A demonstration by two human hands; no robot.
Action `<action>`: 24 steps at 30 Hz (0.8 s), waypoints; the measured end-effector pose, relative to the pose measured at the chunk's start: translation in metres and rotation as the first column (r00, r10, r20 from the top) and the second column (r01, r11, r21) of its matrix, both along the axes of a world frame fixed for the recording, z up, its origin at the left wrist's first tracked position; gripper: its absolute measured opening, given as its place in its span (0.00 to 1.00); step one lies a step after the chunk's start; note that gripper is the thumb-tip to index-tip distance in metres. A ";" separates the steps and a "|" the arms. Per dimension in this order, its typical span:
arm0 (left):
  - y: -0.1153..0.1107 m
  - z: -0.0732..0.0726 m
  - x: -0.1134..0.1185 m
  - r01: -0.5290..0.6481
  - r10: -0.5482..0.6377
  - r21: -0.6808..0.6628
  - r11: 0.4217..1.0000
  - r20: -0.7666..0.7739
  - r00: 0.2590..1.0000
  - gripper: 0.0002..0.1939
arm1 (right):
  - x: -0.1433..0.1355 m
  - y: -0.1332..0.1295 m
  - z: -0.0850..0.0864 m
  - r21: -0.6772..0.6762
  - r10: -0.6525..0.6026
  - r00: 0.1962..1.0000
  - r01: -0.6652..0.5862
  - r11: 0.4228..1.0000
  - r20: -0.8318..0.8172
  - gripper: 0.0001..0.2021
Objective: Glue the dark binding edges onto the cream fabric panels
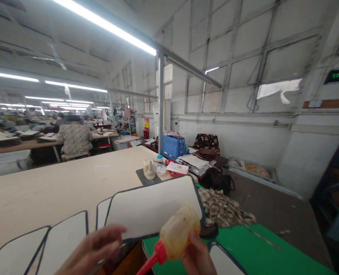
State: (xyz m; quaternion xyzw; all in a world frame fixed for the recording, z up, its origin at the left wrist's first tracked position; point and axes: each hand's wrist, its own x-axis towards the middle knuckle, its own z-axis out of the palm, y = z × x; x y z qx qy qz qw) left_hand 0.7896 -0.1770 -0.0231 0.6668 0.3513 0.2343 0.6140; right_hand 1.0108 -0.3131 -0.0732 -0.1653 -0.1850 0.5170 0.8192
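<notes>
A yellowish squeeze bottle [181, 231] with a red nozzle is gripped in my right hand [199, 256], its tip slanting down to the left. What fills it looks amber and cloudy. My left hand [96, 246] hovers to the left of the bottle with fingers stretched out, slightly blurred and holding nothing. Behind both hands lies a large white panel with a dark edge [155, 206]. Similar dark-edged white panels [68, 236] overlap on the left. Part of another such panel [223, 261] shows below right, on the green surface [261, 248].
The pale table [57, 183] stretches away to the left. A whitish container [149, 170] stands on a dark mat, near papers and a blue basket [173, 147]. Checked fabric strips [221, 208] are heaped on the right. Farther back, a person [75, 137] sits facing away.
</notes>
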 end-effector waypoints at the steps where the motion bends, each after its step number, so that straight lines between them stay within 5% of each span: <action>1: 0.012 0.024 0.012 -0.086 0.086 0.186 0.979 0.006 0.996 0.20 | -0.002 -0.001 -0.001 -0.008 0.016 1.000 -0.016 1.000 0.011 0.19; 3: 0.035 0.063 0.042 -0.112 0.091 0.494 0.862 0.065 0.994 0.24 | -0.006 -0.002 -0.004 -0.023 0.060 0.998 -0.059 0.998 0.035 0.18; 5: 0.053 0.084 0.072 -0.033 0.021 0.562 0.826 0.028 0.999 0.27 | -0.008 -0.002 -0.007 -0.040 0.086 0.995 -0.085 0.996 0.044 0.17; 8: 0.069 0.086 0.106 0.218 -0.195 0.443 0.870 -0.097 0.976 0.23 | -0.009 -0.002 -0.010 -0.078 0.071 0.997 -0.070 0.994 0.012 0.18; 11: 0.077 0.076 0.119 0.384 -0.358 0.373 0.844 -0.142 0.923 0.12 | -0.007 -0.002 -0.012 -0.087 0.039 0.999 -0.042 0.995 -0.035 0.19; 17: 0.092 0.076 0.099 0.465 -0.444 0.297 0.834 -0.139 0.885 0.11 | 0.017 -0.026 -0.004 -0.068 -0.091 0.990 0.084 0.994 -0.109 0.15; 24: 0.071 0.066 0.056 0.533 -0.521 0.088 0.841 -0.130 0.844 0.17 | 0.073 -0.032 0.084 -0.023 -0.483 0.869 0.488 0.873 0.106 0.18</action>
